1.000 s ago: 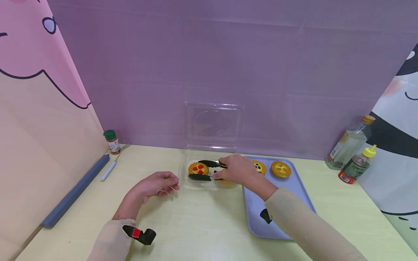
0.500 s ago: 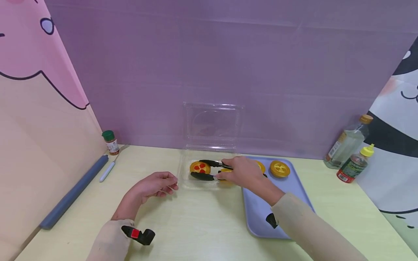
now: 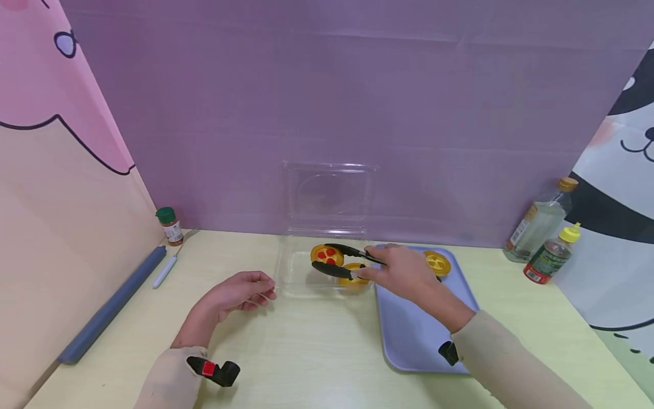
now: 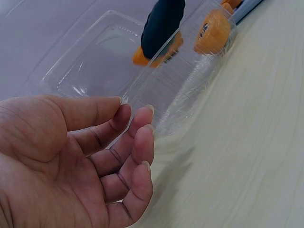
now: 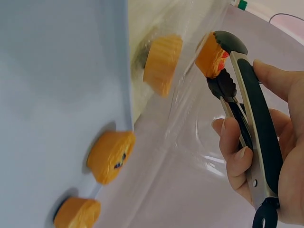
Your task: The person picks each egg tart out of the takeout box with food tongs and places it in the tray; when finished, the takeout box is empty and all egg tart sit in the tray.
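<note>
My right hand grips black-and-metal tongs. Between their tips is a tart with red topping, raised a little above the clear plastic container. A second yellow tart sits in the container's right side. At the container's left edge, my left hand pinches the rim with thumb and forefinger; its other fingers are loosely curled, as the left wrist view shows. The container's lid stands open against the back wall.
Right of the container lies a blue tray with a tart and a dark-dotted tart. Two bottles stand at the right. A spice jar, a fork and a blue roll are at the left.
My right hand has moved right with the tongs, and the red-topped tart has shifted right and slightly up in their tips. My left hand stays at the container's edge.
</note>
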`<state>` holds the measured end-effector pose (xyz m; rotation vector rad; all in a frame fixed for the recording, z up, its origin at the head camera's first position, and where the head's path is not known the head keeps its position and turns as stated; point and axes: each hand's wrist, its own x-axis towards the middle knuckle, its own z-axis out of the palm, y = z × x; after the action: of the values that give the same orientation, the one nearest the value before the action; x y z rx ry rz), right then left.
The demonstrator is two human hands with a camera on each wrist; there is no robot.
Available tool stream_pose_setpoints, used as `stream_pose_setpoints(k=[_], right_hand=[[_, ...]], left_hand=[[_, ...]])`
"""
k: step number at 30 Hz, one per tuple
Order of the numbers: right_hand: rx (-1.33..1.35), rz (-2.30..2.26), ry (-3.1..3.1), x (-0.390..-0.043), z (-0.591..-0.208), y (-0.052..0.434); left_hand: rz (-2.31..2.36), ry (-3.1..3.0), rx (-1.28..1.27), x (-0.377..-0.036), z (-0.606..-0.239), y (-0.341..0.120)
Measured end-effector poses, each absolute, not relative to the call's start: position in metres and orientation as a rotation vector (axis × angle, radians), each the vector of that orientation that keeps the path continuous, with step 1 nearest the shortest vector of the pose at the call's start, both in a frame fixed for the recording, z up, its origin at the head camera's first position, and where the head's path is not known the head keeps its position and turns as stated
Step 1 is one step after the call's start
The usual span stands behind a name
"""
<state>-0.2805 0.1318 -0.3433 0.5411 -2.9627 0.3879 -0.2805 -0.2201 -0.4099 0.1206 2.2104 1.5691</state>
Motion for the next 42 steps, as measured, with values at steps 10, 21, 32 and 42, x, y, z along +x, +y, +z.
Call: stream_pose_setpoints(k=[10, 21, 32, 42], right_hand=[[0.485, 0.281, -2.822, -0.259, -0.336, 0.169], [0.409, 0.293, -2.736, -0.240, -0.332, 0.210], [0.330, 0.244, -2.718, -0.222, -0.336, 0.244], [0.339, 0.236, -2.657, -0.212, -0.341, 0.262]], left_hand=[[1.581, 2.201, 0.148, -0.278, -0.409, -0.219], [1.568, 2.220, 0.159, -0.278, -0.410, -0.221], [1.568, 2.221, 0.151, -0.279, -0.412, -0.220], [1.563, 2.228, 0.149, -0.281, -0.411, -0.219]])
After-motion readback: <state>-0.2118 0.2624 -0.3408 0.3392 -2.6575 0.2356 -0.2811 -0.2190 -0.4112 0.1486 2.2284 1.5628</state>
